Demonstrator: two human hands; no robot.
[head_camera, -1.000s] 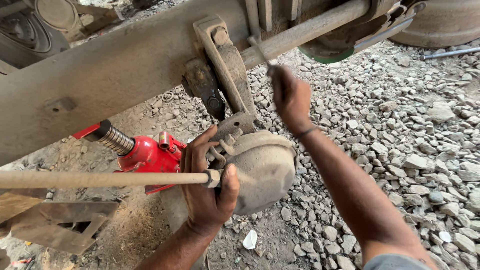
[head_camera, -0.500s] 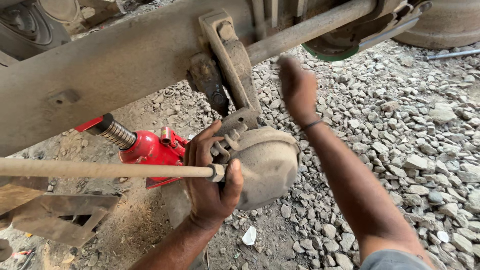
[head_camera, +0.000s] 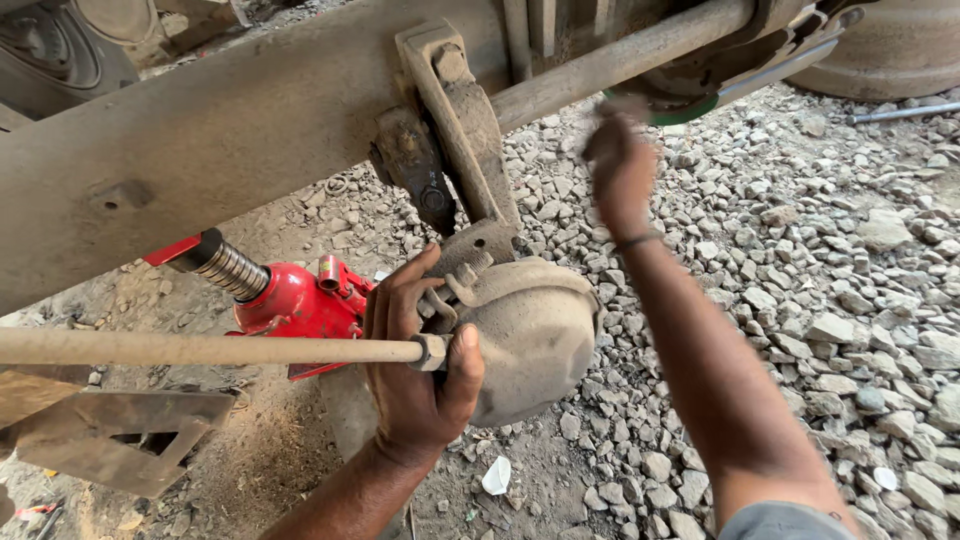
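- Down here, everything sits around the dusty round brake chamber (head_camera: 530, 335), which hangs below the long grimy axle beam (head_camera: 230, 130) crossing the top of the view.
- Far to the left of the chamber, a rusty flat bracket (head_camera: 110, 430) lies on the dirt.
- Above that, a long pale rod (head_camera: 200, 349) runs level from the left edge straight to the chamber's left side.
- Just left of the chamber stands a red bottle jack (head_camera: 295, 300), its ribbed metal screw tilted up toward the beam.
- The left hand (head_camera: 415, 370) is pressed against the chamber's left face, fingers curled up over the fittings and thumb hooked over the nut where the rod ends, so it grips the rod end against the chamber.
- Directly above the chamber, a worn steel clamp bracket (head_camera: 460, 120) wraps the beam.
- Below the chamber, a white scrap (head_camera: 496, 476) rests on the ground.
- Up and right of the chamber, the right hand (head_camera: 620, 165) is raised near a round bar (head_camera: 620, 60); it is blurred, and I cannot tell whether it is clenched or holding anything.
- Right of the chamber, grey gravel (head_camera: 850, 300) covers the ground.
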